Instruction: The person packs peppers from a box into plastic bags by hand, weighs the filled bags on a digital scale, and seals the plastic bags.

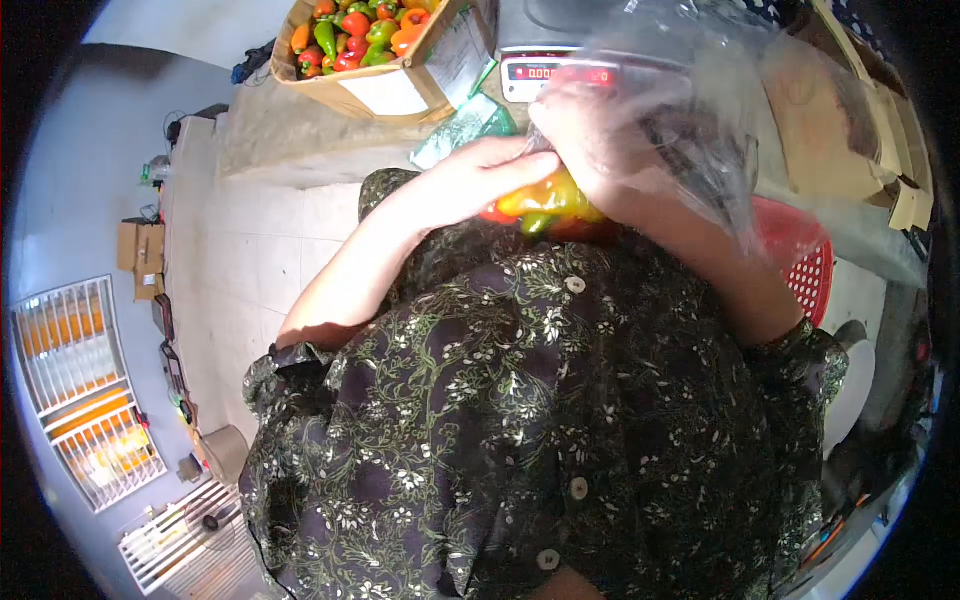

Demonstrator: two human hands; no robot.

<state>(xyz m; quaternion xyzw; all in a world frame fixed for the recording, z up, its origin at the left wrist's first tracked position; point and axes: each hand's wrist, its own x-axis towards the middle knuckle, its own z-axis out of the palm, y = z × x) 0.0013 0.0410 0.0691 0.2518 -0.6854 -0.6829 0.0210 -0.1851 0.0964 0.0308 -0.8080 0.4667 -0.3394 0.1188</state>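
Note:
Close in front of my shirt hangs a clear plastic bag (690, 110) with yellow, red and green peppers (553, 203) in its lower part. My left hand (490, 178) is closed on the gathered plastic just above the peppers, thumb laid across it. Beside it, my right hand (583, 135) also grips the bag's neck, its fingers partly covered by plastic. The loose upper part of the bag spreads over my right wrist and is blurred. Behind my hands stands a digital scale (518, 88) with lit red digits, partly covered by the bag.
A cardboard box (440, 70) full of small red, orange and green peppers stands at the back left. Near it lies a green plastic bag (470, 130). At the right are a red perforated basket (812, 275) and an opened cardboard box (835, 120).

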